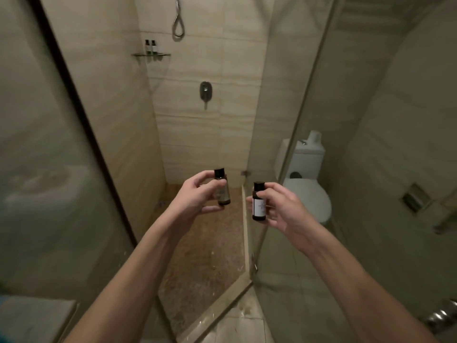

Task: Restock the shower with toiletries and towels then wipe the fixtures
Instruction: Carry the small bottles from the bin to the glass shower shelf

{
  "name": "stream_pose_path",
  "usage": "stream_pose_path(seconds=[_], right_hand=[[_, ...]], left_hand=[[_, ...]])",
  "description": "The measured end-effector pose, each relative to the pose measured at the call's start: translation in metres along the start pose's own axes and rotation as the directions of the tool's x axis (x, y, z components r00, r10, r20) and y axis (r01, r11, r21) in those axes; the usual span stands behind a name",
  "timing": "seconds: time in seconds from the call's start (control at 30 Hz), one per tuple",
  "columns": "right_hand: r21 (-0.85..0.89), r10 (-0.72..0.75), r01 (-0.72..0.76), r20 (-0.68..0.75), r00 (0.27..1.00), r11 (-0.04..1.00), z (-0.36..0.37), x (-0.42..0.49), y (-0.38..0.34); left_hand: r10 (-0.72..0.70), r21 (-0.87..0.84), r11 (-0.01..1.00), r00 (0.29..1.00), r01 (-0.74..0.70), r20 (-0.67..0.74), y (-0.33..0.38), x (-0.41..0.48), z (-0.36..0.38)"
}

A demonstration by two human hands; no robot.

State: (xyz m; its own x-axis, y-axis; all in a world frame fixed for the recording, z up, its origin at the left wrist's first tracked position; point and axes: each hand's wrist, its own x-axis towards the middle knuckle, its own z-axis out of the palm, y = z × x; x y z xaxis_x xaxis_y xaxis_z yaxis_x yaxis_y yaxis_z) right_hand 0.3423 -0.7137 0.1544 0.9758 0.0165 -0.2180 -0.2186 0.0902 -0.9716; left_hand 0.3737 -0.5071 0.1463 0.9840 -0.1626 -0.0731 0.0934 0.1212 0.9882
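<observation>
Frame centre: left hand (197, 194) grasps one small bottle (222, 191); right hand (279, 206) grasps another bottle (259, 204); both look light, rigid, likely slippery; best gripped round the body.

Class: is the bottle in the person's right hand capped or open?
Capped: a black cap sits on the bottle held in the right hand.

I see two small dark amber bottles with black caps, both upright in mid-air at the shower entrance. Left bottle (222, 191) tilts slightly, label mostly hidden. Right bottle (258, 202) shows a white label facing me, sitting a little lower.
</observation>
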Motion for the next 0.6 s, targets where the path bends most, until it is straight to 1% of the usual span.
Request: stream_pose_path(seconds=[0.1,0.27,0.43,0.6], right_hand=[[0.045,-0.017,0.02,-0.06,0.998,0.999,-0.001,0.033,-0.018],[0.065,-0.033,0.04,-0.101,0.994,0.997,-0.001,0.081,-0.037],[0.108,-0.018,0.029,-0.102,0.995,0.994,0.0,0.133,-0.045],[0.126,-0.017,0.024,-0.059,0.998,0.992,0.004,0.191,-0.055]], left_hand=[[0.021,-0.017,1.0,1.0,-0.021,0.006,0.009,0.04,0.0],[0.034,-0.021,0.999,0.999,-0.034,-0.006,0.019,0.092,0.002],[0.037,-0.055,0.998,0.992,-0.044,-0.117,0.019,0.132,0.011],[0.013,-0.085,0.996,0.975,-0.032,-0.221,0.016,0.18,0.016]])
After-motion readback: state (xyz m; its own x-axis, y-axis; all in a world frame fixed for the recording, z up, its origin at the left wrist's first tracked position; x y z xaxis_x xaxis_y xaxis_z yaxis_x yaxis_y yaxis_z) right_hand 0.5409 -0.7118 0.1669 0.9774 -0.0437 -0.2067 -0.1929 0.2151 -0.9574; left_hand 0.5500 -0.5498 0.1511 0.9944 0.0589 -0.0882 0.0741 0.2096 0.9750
